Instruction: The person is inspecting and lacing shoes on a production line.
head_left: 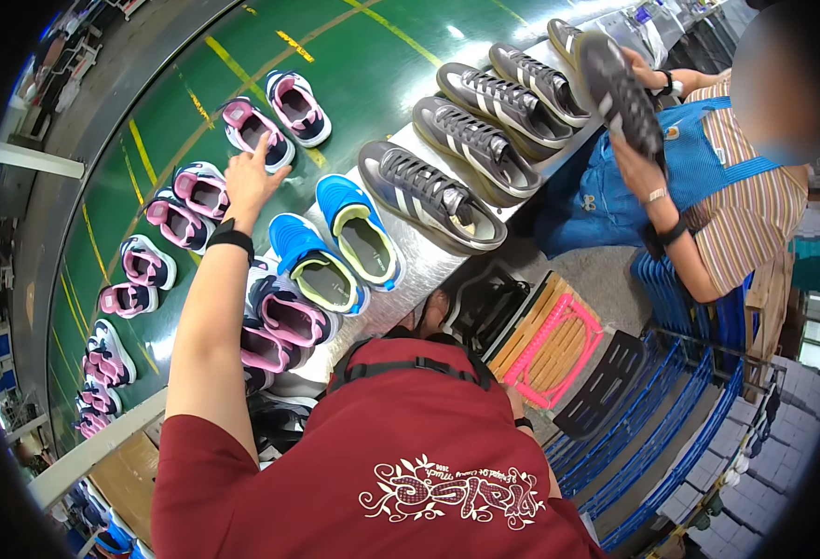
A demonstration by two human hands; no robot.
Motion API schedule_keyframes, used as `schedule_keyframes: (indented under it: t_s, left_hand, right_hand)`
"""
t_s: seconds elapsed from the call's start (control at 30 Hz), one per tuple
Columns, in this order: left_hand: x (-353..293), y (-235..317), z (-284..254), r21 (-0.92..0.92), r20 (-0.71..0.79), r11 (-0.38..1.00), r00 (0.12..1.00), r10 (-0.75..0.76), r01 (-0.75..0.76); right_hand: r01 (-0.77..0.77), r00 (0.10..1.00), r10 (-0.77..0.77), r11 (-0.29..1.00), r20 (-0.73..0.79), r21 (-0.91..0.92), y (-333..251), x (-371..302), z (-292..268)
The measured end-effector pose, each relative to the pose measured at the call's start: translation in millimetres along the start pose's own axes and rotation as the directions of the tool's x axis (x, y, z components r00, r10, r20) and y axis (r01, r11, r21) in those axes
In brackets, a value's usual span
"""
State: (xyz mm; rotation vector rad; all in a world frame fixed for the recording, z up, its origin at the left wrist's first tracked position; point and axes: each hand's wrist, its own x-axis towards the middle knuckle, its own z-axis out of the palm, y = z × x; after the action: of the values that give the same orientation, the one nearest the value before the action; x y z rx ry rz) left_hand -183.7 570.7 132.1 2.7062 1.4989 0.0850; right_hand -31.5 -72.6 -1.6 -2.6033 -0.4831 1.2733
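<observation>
My left hand [253,183] reaches out over the green surface to a pink and navy child's sneaker [252,130]. Its index finger points into the shoe's opening and the thumb is spread apart; no grip on the shoe shows. The matching sneaker [298,107] stands just to the right. Nearer to me is a pair of bright blue slip-on shoes, the left one [303,247] beside the right one [354,219]. My right hand [513,402] is low beside my body, mostly hidden by my shirt, with its fingers out of sight.
Several more pink and navy sneakers [149,261] stand in pairs along the green table [177,56] at left. Large dark grey striped sneakers [438,196] line the metal edge at right. There a co-worker holds another grey sneaker [620,93]. A wooden-and-pink stool [554,349] and blue racks [634,447] stand below.
</observation>
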Motion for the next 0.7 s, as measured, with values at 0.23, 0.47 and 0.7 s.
schedule_keyframes:
  t_s: [0.23,0.47,0.7]
  left_hand:
    - [4,-4,27,-0.148,-0.149,0.985,0.987,0.063,-0.085]
    - [23,10,7,-0.098,-0.267,0.993,0.963,0.032,-0.06]
    - [68,26,10,-0.068,0.25,0.997,0.968,-0.01,0.027]
  right_hand:
    - [0.097,0.994,-0.093,0.992,0.057,-0.079,-26,12,-9]
    - [0.186,0.98,-0.173,0.974,0.103,-0.131,-57,34,-14]
    - [0.158,0.987,-0.15,0.978,0.063,-0.136,-54,35,-23]
